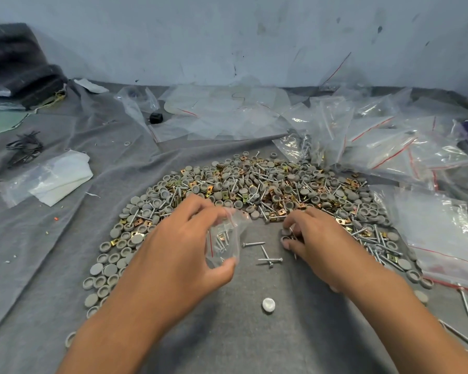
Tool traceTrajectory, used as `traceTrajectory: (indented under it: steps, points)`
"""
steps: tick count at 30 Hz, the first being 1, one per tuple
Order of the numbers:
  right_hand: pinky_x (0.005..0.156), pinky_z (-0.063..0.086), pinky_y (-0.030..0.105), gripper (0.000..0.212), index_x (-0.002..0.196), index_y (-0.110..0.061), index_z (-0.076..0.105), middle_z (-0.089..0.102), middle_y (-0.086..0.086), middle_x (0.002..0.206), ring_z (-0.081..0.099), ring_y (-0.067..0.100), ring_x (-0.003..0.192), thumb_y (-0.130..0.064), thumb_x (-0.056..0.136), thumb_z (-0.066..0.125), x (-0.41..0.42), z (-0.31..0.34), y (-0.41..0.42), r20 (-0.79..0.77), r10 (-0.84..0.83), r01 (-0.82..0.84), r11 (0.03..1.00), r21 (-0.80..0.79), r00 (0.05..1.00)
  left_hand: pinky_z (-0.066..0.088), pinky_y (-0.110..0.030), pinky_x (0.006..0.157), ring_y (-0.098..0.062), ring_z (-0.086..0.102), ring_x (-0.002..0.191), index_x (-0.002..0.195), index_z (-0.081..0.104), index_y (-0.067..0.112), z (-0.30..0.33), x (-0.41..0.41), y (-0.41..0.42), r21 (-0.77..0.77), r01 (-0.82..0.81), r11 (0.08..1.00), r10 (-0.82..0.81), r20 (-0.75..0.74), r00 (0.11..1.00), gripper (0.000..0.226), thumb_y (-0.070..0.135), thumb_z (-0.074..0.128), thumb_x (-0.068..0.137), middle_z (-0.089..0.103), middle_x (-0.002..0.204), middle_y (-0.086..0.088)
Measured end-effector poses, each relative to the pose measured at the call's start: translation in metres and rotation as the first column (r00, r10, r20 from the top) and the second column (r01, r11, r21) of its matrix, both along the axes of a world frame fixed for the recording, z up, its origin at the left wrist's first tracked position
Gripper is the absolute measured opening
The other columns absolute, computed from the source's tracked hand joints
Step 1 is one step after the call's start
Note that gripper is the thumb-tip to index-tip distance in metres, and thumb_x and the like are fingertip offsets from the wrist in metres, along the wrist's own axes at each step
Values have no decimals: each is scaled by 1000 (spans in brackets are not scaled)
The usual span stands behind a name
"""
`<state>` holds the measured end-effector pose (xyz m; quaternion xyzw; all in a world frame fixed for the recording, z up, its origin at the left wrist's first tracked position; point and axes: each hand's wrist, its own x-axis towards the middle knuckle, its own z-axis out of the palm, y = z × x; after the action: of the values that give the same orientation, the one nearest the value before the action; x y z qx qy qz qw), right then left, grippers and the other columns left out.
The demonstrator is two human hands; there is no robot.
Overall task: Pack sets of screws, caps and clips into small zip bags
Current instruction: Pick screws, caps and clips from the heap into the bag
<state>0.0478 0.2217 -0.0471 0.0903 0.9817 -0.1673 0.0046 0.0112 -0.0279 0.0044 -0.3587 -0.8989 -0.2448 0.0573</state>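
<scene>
Left hand: the left hand [184,238] holds a small zip bag [224,238] by its edges, thumb at the lower corner and fingers curled over the top, above the cloth in front of the heap.
Bag contents: a few brass-coloured clips and at least one screw show through the film; exact count unreadable.
Right hand: the right hand [311,238] pinches grey caps [286,236] at the heap's near edge, fingertips curled around them; it probably also grips screws, but the fingers hide that.
Parts heap: mixed grey caps, screws and clips [254,187] lie in an arc across the middle of the cloth, curving around both hands.
Loose screws: three screws [265,253] lie crossed on bare cloth between the hands, just beside the bag.
Handling, bag: thin, limp, slippery film; it will collapse unless the mouth is kept spread, so take hold at the zip edge.
Handling, parts: caps are light and apt to roll; screws are stiff and pointed and could pierce the film; clips are small and flat, best pinched by the edges.
Stray cap: one pale cap [268,305] sits alone, nearer the person.
Surface: wrinkled grey cloth [65,265], soft enough that small parts settle into its folds.
Bag stock: clear red-striped zip bags [389,147] are piled at right; some hold screws.
Room: scuffed pale wall [227,36] directly behind the work area.
</scene>
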Motion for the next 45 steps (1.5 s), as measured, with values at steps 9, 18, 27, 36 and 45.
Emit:
traceTrajectory:
  steps: [9,18,27,36,45]
  points:
    - [78,51,36,19,96,-33,49,52,-16,96,52,10,88,-35,93,68,4,11,-3,-34,91,-92,996,-8,995,40,-9,74,7,52,80,132,61,33,0,2,-1,-3,13,1000,-13,-6,1000,62,48,71,72,42,105,29]
    - [84,50,31,17,114,-33,58,48,-10,105,51,12,98,-39,98,55,4,9,-6,20,106,-107,991,83,994,46,-17,73,-5,53,73,131,61,31,11,7,-5,134,2,991,13,-110,994,61,42,76,73,45,107,21]
    - [84,49,30,13,97,-37,55,52,-16,97,52,7,91,-30,95,66,3,8,0,10,113,-113,994,-7,994,42,-14,82,-3,52,85,131,61,28,15,10,-8,173,9,985,15,-136,991,60,41,76,75,48,111,16]
    - [70,40,11,20,88,-44,61,60,-20,91,57,-1,87,-28,90,73,5,24,-11,-264,145,-216,941,-262,954,53,-29,85,-2,51,90,134,51,38,-6,10,6,37,-6,999,7,-31,999,58,49,68,79,40,111,24]
    - [78,50,20,22,101,-22,72,66,-13,95,57,3,87,-21,81,82,31,44,-56,-573,333,-383,923,36,749,51,-32,86,-4,53,95,119,56,42,-16,6,21,60,40,997,-43,54,998,45,56,59,77,43,109,23]
